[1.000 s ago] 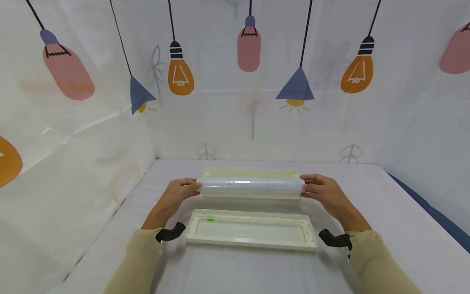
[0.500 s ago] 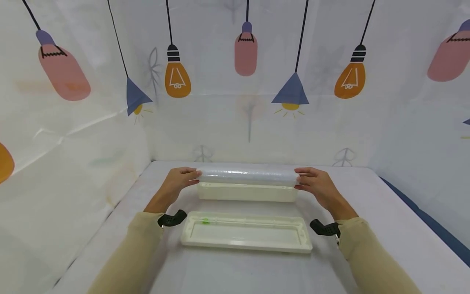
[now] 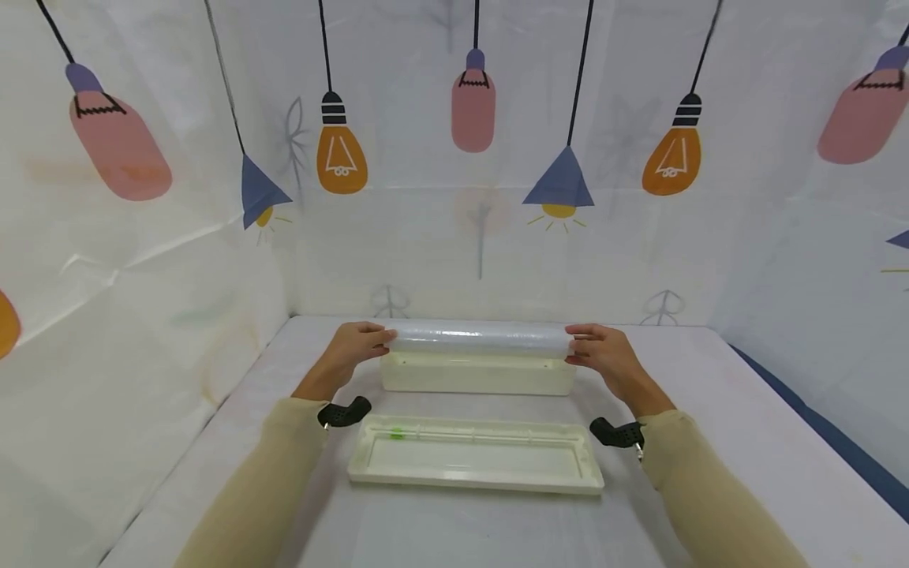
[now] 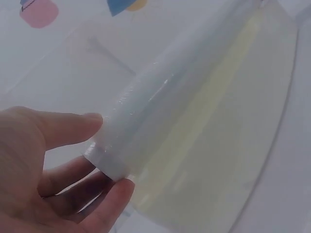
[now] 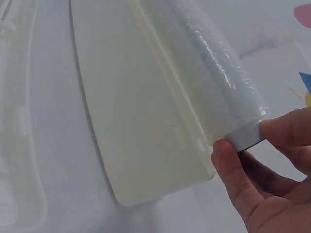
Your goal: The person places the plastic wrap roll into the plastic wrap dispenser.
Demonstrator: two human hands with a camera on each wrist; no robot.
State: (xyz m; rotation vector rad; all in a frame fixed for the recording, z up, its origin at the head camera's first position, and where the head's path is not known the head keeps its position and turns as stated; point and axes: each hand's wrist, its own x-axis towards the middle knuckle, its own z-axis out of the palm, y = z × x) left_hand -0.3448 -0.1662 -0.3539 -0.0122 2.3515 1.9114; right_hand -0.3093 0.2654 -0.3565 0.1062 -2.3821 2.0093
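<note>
A roll of clear plastic wrap (image 3: pixel 479 337) lies lengthwise between my two hands, at the top of a cream plastic box (image 3: pixel 477 374). My left hand (image 3: pixel 355 347) grips the roll's left end; in the left wrist view the thumb (image 4: pixel 77 127) lies on the film and the other fingers curl at the core's end. At the right end, my right hand (image 3: pixel 604 351) holds the white core (image 5: pixel 245 136) between thumb and fingers. Whether the roll touches the box's rim, I cannot tell. The box's inside is hidden behind the roll.
Nearer to me, a cream lid (image 3: pixel 476 457) lies on the white tabletop (image 3: pixel 454 528), its hollow side up, with a green mark (image 3: pixel 397 434) at its back left. A white sheet printed with hanging lamps (image 3: pixel 426 244) stands behind the table.
The roll has risen from in front of the box's opening to its upper rim, carried by both hands, and the box's front wall now shows. In the last half second little has moved.
</note>
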